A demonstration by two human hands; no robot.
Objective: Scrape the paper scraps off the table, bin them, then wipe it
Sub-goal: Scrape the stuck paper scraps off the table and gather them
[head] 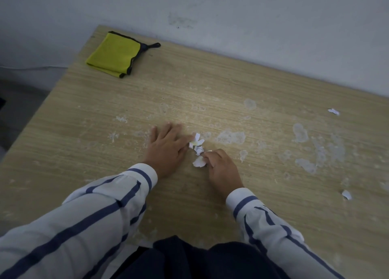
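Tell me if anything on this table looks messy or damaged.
Yes. Pale residue patches blotch the table, mostly on its right half. Away from the scrap pile, a far stray scrap and a near stray scrap lie loose on the right.

Scuffed grey wall [252, 15], dim floor [21, 110].

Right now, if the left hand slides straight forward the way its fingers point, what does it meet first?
Probably nothing on the table: the left hand points right of the yellow cloth, over stained wood, toward the wall.
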